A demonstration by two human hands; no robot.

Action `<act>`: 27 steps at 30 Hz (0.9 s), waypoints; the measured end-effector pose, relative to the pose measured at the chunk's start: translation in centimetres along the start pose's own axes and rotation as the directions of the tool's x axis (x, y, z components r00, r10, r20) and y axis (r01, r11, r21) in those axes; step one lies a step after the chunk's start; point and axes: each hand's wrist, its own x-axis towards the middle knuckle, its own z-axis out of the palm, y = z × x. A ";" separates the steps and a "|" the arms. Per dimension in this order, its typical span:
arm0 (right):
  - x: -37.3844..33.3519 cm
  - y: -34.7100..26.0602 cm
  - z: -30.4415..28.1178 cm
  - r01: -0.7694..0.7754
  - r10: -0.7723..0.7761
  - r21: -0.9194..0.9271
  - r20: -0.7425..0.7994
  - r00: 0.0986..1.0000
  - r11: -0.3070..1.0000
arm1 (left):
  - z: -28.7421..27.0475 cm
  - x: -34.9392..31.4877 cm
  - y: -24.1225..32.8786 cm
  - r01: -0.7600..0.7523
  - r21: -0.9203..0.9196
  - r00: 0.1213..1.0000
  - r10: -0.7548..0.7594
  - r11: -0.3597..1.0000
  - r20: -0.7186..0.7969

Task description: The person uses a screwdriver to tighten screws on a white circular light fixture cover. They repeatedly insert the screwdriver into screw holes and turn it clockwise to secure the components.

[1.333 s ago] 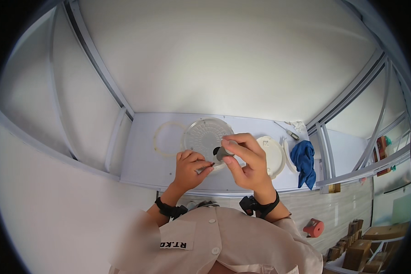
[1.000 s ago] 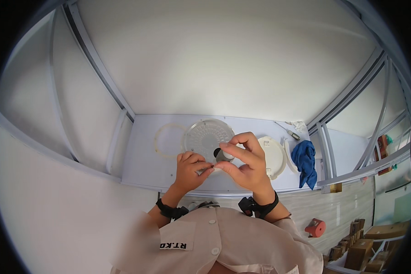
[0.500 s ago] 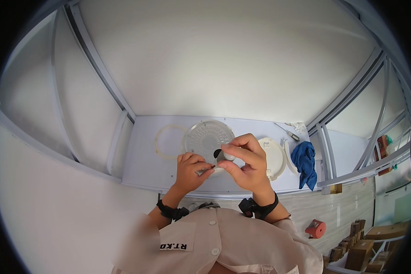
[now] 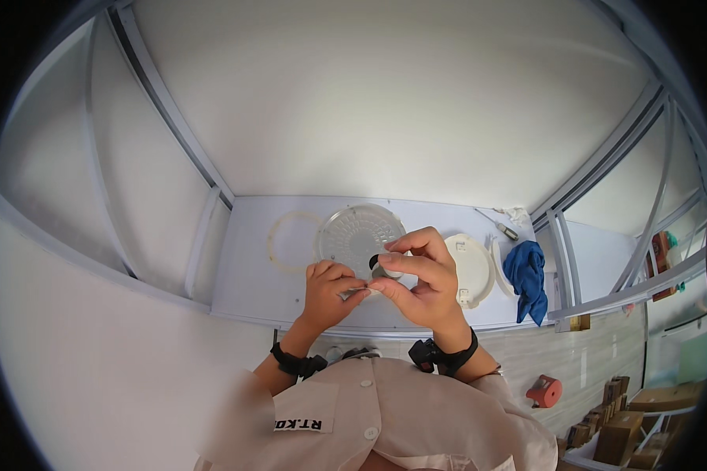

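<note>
My right hand (image 4: 420, 279) pinches a small round grey and black part (image 4: 383, 269) between thumb and fingers, above the white table (image 4: 251, 275). My left hand (image 4: 330, 289) is closed around a thin silvery tool (image 4: 355, 292) whose tip meets that part. Both hands hover just in front of a clear round perforated disc (image 4: 353, 231) lying on the table. Black bands sit on both wrists.
A pale ring (image 4: 289, 239) lies left of the disc. A white round lid (image 4: 471, 267) and a second white piece lie to the right, then a blue cloth (image 4: 526, 275) and a small screwdriver (image 4: 499, 226). White panels wall the table. Boxes and a red roll (image 4: 543, 390) sit on the floor lower right.
The hands stay close together over the same spot; only the fingers have shifted slightly around the small part.
</note>
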 end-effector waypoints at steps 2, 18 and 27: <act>0.2 -0.2 -0.2 -0.064 0.064 0.010 0.024 0.998 0.998 | -0.2 0.2 0.2 0.006 -0.004 1.000 -0.006 1.000 0.005; 0.7 -0.9 0.2 0.003 -0.002 -0.016 0.085 0.996 1.000 | 0.2 0.0 0.0 -0.019 0.027 1.000 0.019 0.999 -0.023; 0.6 0.2 1.1 0.078 -0.083 0.085 0.058 0.995 0.993 | 0.2 0.2 0.1 -0.018 0.014 1.000 0.018 1.000 -0.018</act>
